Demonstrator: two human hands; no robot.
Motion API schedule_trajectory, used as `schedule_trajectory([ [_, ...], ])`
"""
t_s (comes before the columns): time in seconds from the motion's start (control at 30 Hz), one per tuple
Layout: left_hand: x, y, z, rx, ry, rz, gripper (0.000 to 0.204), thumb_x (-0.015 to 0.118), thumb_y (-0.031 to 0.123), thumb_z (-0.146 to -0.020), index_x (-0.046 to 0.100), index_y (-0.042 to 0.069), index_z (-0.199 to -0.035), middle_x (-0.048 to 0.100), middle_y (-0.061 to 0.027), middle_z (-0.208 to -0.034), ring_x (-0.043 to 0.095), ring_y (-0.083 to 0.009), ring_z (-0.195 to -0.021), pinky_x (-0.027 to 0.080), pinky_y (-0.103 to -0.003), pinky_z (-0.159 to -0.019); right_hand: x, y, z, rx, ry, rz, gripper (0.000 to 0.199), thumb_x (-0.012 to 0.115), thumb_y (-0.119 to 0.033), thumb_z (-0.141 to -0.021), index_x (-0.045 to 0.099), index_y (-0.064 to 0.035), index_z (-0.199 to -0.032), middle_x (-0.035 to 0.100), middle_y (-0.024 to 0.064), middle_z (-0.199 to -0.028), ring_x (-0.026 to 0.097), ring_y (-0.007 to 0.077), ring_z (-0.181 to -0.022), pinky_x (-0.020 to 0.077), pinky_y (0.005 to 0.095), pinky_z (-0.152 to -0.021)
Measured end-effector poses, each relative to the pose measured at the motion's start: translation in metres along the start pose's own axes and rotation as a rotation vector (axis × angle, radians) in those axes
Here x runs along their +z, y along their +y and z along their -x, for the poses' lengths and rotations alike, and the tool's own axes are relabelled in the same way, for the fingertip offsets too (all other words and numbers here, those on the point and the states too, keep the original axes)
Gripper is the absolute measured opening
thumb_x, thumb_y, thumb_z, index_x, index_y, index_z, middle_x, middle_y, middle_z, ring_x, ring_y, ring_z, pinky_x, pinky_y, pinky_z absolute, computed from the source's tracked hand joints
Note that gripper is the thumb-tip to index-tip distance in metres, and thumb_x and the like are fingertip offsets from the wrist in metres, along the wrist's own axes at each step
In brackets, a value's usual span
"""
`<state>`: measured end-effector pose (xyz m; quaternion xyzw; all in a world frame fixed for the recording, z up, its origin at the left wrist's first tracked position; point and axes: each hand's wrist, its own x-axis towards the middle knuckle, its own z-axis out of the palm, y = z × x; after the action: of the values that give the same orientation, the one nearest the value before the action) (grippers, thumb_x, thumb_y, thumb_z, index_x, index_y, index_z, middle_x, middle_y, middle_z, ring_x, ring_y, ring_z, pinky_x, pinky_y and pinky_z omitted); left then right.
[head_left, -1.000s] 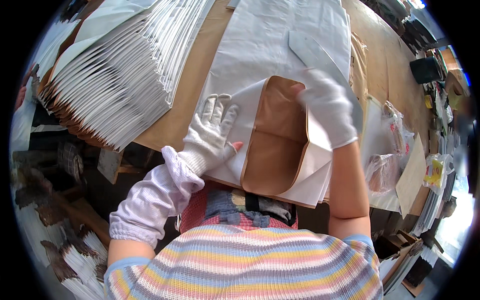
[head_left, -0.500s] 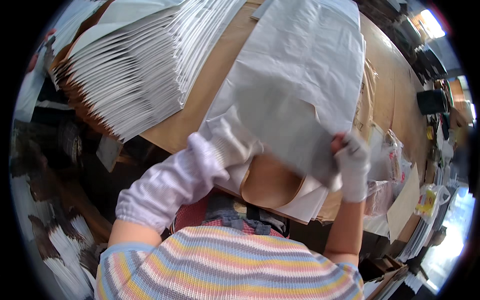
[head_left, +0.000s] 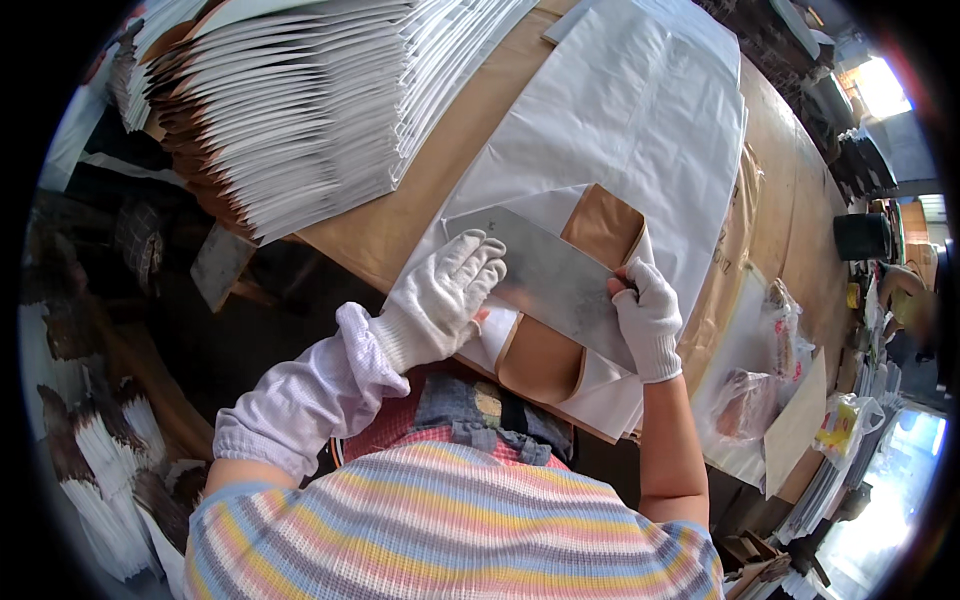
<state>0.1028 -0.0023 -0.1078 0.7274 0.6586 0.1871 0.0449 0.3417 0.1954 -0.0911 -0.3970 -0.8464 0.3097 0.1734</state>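
A flat grey metal plate (head_left: 555, 285) lies slantwise across the opened end of a white paper bag. Brown inner paper (head_left: 605, 222) of that end shows beyond the plate, and a rounded brown flap (head_left: 540, 362) shows on the near side. My left hand (head_left: 445, 295), in a white knit glove, rests with fingers stretched out at the plate's left end. At the plate's right end, my right hand (head_left: 648, 312) grips its edge; its glove leaves some fingertips bare. The bag is the top one of a stack of white bags (head_left: 630, 110) running away from me.
A fanned pile of white folded bags (head_left: 310, 110) with brown ends stands at the far left of the table (head_left: 400, 225). To the right lie clear plastic packets (head_left: 750, 400) and a cardboard sheet (head_left: 795, 425). A person (head_left: 905, 300) is at the far right.
The plate, blurred and raised before, now lies lower across the bag end. My left hand has come out from behind it onto its left end; my right hand has moved slightly left.
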Motion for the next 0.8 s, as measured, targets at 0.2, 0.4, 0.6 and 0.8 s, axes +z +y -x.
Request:
schedule_trajectory([
  [0.2,0.003,-0.002,0.003,-0.031,0.018,-0.002,0.066,0.079,0.016,-0.072,0.062,-0.004,-0.132,0.057,-0.019,-0.145,0.047,-0.0395,-0.142,0.036,-0.045,-0.122,0.0,-0.002,-0.004,-0.008,-0.017,-0.004,0.013,0.067,0.0,-0.085,0.067,0.0012,-0.098,0.067,0.0167,-0.086,0.065,0.0255,-0.076,0.0525,0.0347,-0.074],
  [0.4,0.004,-0.007,0.005,-0.012,0.039,-0.019,0.064,0.078,0.015,-0.071,0.062,-0.005,-0.129,0.058,-0.0212,-0.144,0.048,-0.0398,-0.14,0.039,-0.046,-0.119,0.002,-0.009,-0.007,-0.066,-0.018,0.029,0.015,0.068,0.0,-0.085,0.066,0.0002,-0.099,0.065,0.0182,-0.085,0.065,0.0321,-0.076,0.0523,0.0376,-0.073],
  [0.6,0.007,-0.009,0.0,0.027,0.0,0.021,0.068,0.071,0.01,-0.07,0.057,-0.004,-0.134,0.058,-0.0256,-0.14,0.052,-0.0433,-0.135,0.045,-0.05,-0.106,0.017,0.01,0.009,-0.346,0.127,0.422,0.031,0.072,-0.018,-0.084,0.068,-0.0087,-0.113,0.065,0.0131,-0.125,0.061,0.0331,-0.12,0.0458,0.0518,-0.1],
  [0.8,-0.008,-0.008,0.004,0.003,-0.094,-0.059,0.058,0.063,0.014,-0.089,0.056,0.002,-0.145,0.048,-0.0255,-0.154,0.037,-0.045,-0.149,0.033,-0.051,-0.121,0.032,-0.014,0.022,-0.385,-0.014,0.39,0.073,0.077,-0.048,-0.077,0.063,-0.006,-0.135,0.051,0.0159,-0.151,0.043,0.036,-0.143,0.0243,0.0559,-0.125],
])
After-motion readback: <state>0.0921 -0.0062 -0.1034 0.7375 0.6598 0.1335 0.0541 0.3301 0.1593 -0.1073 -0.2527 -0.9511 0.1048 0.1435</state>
